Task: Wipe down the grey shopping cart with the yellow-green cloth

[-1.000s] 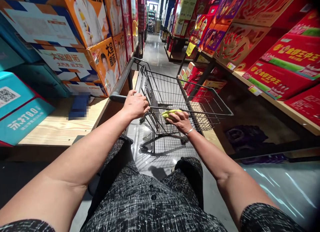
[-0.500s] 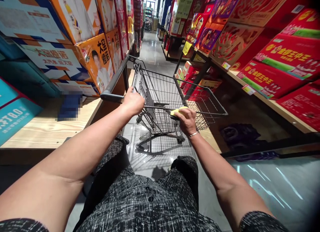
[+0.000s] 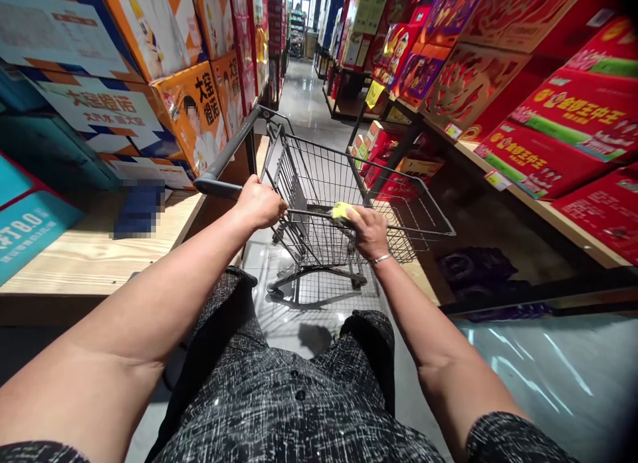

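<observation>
A dark wire shopping cart [image 3: 298, 197] stands sideways in front of me, its handle [image 3: 219, 186] to the left. My left hand [image 3: 259, 202] is closed around the cart's near top bar, close to the handle. In my right hand [image 3: 371, 232] is a yellow sponge [image 3: 343, 211] with a dark underside, pressed against the same top rail further right. My right fingers wrap over the sponge and hide part of it. Through the wires of the basket I see the floor.
Orange drink cartons [image 3: 192, 117] are stacked on a wooden shelf [image 3: 94, 257] at left, beside a blurred dark blue item [image 3: 139, 210]. Red gift boxes [image 3: 563, 111] fill the right shelf. A shiny-floored aisle [image 3: 302, 94] runs ahead between them.
My right hand has slid the sponge a little left along the rail. My left hand keeps its grip, shifted slightly left in view.
</observation>
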`<action>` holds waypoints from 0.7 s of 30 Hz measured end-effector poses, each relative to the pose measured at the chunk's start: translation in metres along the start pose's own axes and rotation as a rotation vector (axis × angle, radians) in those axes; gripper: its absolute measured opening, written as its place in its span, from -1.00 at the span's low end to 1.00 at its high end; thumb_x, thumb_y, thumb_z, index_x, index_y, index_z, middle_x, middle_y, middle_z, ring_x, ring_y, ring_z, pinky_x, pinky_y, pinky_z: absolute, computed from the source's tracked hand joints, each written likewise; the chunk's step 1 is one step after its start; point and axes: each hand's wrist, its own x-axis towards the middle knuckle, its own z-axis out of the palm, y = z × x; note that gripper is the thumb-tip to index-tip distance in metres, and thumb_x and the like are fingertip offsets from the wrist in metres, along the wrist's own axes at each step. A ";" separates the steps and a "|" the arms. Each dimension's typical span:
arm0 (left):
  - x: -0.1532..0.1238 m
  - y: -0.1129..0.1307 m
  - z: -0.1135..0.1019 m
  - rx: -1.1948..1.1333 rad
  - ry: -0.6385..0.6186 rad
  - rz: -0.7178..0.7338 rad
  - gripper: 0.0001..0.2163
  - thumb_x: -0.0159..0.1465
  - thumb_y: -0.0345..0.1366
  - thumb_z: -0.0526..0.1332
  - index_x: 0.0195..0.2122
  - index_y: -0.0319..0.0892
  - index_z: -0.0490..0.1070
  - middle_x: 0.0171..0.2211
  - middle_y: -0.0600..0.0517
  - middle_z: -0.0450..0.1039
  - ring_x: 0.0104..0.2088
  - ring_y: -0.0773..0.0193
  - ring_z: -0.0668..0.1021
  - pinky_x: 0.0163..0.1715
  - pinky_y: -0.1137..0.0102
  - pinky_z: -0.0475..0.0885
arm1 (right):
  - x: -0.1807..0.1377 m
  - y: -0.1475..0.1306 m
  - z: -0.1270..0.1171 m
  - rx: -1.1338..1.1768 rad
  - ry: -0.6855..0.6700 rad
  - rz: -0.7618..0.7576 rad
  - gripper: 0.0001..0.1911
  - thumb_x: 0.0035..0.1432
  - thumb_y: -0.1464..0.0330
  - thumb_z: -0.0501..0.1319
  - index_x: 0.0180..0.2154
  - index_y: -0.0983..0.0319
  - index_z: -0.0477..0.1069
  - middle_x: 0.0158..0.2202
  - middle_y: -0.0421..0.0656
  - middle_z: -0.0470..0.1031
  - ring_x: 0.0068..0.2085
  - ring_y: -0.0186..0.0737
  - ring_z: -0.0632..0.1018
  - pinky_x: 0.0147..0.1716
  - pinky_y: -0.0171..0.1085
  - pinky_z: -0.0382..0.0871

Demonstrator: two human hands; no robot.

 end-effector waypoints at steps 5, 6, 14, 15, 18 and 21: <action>-0.001 0.011 -0.014 0.376 -0.174 0.097 -0.75 0.22 -0.19 0.12 -0.50 -0.05 0.55 -0.48 -0.02 0.56 -0.30 0.05 0.57 -0.12 0.05 0.24 | -0.044 0.062 0.019 -0.054 0.242 0.239 -0.30 0.14 0.55 0.08 0.29 0.04 0.22 0.23 -0.02 0.29 0.17 0.05 0.25 0.07 0.04 0.16; -0.001 0.013 -0.016 0.412 -0.198 0.095 -0.73 0.24 -0.17 0.10 -0.45 -0.04 0.58 -0.46 -0.02 0.57 -0.29 0.05 0.57 -0.13 0.08 0.23 | -0.044 0.062 0.023 -0.031 0.297 0.201 -0.30 0.13 0.55 0.08 0.29 0.04 0.22 0.21 -0.02 0.30 0.15 0.04 0.27 0.06 0.04 0.18; -0.009 0.014 -0.013 0.360 -0.126 0.085 -0.67 0.29 -0.09 0.05 -0.42 -0.09 0.55 -0.43 -0.03 0.53 -0.17 0.04 0.54 -0.04 0.09 0.17 | 0.006 -0.048 0.065 0.038 0.463 -0.231 -0.55 0.30 0.41 0.15 0.14 -0.16 0.39 0.17 -0.17 0.33 0.20 -0.04 0.21 0.14 -0.04 0.12; -0.010 0.012 -0.012 0.329 -0.108 0.094 -0.69 0.28 -0.12 0.07 -0.45 -0.10 0.52 -0.42 -0.03 0.53 -0.16 0.04 0.53 -0.03 0.08 0.16 | 0.005 -0.057 0.075 0.031 0.426 -0.262 -0.55 0.31 0.38 0.15 0.14 -0.20 0.38 0.17 -0.20 0.34 0.20 -0.05 0.21 0.16 -0.03 0.09; -0.013 0.005 -0.010 0.232 -0.080 0.117 -0.71 0.27 -0.12 0.08 -0.45 -0.10 0.50 -0.39 -0.04 0.54 -0.12 0.01 0.51 0.02 0.04 0.13 | -0.017 -0.067 0.110 0.033 0.202 -0.347 -0.56 0.34 0.35 0.13 0.14 -0.26 0.37 0.14 -0.25 0.39 0.15 -0.10 0.25 0.16 -0.03 0.05; -0.013 -0.002 -0.009 0.211 -0.074 0.127 -0.64 0.31 -0.04 0.04 -0.36 -0.13 0.55 -0.36 -0.06 0.56 -0.10 0.01 0.48 0.08 0.02 0.09 | -0.047 -0.054 0.143 0.026 -0.136 -0.324 -0.53 0.32 0.40 0.10 0.15 -0.20 0.39 0.17 -0.21 0.41 0.16 -0.08 0.29 0.18 -0.05 0.08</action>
